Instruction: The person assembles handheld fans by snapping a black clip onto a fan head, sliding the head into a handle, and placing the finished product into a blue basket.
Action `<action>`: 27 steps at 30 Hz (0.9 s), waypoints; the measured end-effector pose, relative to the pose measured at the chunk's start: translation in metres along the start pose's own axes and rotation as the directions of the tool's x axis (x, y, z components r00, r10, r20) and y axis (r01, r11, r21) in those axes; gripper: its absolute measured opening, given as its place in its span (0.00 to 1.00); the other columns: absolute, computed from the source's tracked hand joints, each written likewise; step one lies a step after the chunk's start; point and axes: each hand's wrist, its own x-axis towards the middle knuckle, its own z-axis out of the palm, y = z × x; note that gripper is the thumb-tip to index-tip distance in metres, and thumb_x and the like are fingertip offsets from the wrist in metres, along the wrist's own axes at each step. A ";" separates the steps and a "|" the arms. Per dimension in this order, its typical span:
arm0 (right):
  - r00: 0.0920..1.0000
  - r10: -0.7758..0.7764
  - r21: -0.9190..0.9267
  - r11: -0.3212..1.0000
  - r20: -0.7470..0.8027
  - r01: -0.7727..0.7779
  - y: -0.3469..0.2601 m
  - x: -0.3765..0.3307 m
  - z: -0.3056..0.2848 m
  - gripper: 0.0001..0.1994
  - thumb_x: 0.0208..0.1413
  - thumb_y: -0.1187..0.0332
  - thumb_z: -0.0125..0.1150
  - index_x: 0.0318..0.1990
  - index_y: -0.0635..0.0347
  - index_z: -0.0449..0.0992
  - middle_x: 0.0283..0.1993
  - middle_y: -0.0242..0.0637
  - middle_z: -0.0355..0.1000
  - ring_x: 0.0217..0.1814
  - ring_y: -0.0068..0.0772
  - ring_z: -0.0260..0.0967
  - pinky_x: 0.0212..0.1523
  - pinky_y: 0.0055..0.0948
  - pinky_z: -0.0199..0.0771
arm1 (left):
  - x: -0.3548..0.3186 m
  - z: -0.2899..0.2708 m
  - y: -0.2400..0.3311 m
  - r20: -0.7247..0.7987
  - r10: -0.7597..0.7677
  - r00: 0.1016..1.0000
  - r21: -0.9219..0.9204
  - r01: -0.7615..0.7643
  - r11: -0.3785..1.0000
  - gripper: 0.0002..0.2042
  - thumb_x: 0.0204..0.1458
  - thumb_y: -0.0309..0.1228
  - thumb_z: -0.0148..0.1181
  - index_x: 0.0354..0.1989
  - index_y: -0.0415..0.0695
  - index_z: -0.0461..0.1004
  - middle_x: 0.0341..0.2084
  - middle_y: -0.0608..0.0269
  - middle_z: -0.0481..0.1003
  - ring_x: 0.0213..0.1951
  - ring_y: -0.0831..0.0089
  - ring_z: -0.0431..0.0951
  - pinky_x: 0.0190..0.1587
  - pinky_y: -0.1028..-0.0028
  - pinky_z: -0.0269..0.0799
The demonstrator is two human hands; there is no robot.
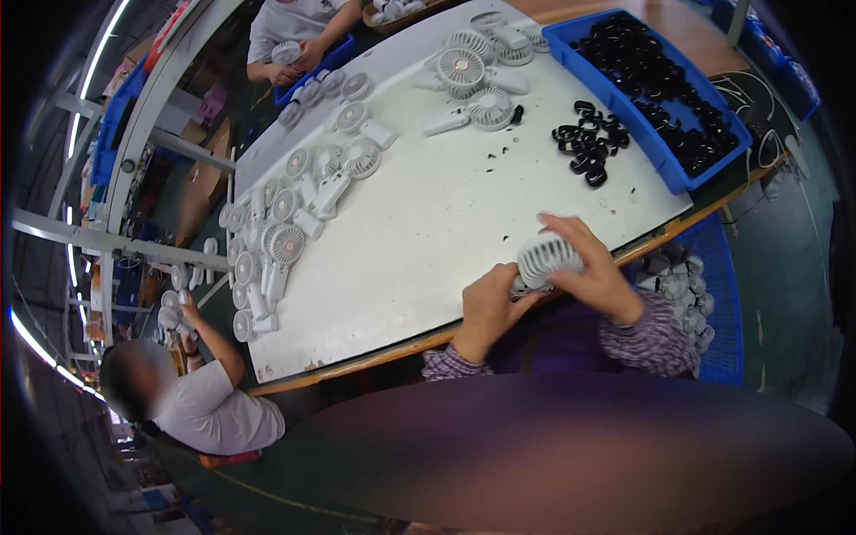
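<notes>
A small white handheld fan (547, 259) is held between my two hands over the near edge of the table, its round slatted head facing up. My left hand (490, 306) is closed around the fan's lower part, which the fingers mostly hide. My right hand (596, 275) grips the fan head from the right, thumb at the near side and fingers over the far side. Beyond my hands, a loose pile of glossy black parts (590, 143) lies on the white tabletop (419, 241).
A blue tray (667, 169) of black parts stands at the far right. White fans lie in a cluster (468, 71) at the back and in rows (285, 245) along the left. A blue crate (727, 312) of white parts sits below, right. Co-workers occupy the left (218, 406) and far side (290, 31).
</notes>
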 end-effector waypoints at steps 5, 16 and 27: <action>0.994 0.011 -0.065 0.998 -0.108 -0.018 0.007 0.023 0.019 0.18 0.46 0.70 0.65 0.45 0.65 0.73 0.36 0.39 0.70 0.38 0.29 0.69 0.42 0.25 0.68 | -0.004 0.020 0.006 0.077 -0.280 0.957 -0.333 0.289 0.897 0.21 0.42 0.43 0.68 0.39 0.40 0.75 0.24 0.54 0.78 0.28 0.63 0.80 0.31 0.72 0.73; 0.978 0.173 -0.499 0.841 -0.117 -0.209 0.186 0.201 -0.055 0.19 0.44 0.79 0.52 0.47 0.58 0.74 0.54 0.46 0.67 0.56 0.48 0.63 0.56 0.35 0.63 | -0.004 -0.024 -0.020 0.289 -0.542 0.789 -0.747 0.540 0.388 0.13 0.53 0.34 0.57 0.38 0.38 0.67 0.27 0.56 0.73 0.25 0.70 0.76 0.27 0.72 0.76; 0.978 0.124 -0.693 0.720 0.165 0.026 0.154 0.173 -0.041 0.11 0.44 0.71 0.55 0.38 0.60 0.76 0.34 0.45 0.74 0.39 0.52 0.70 0.43 0.42 0.69 | -0.012 -0.044 -0.039 0.131 -0.563 0.816 -0.804 0.420 0.422 0.10 0.51 0.29 0.59 0.37 0.38 0.68 0.25 0.59 0.74 0.25 0.75 0.74 0.29 0.75 0.72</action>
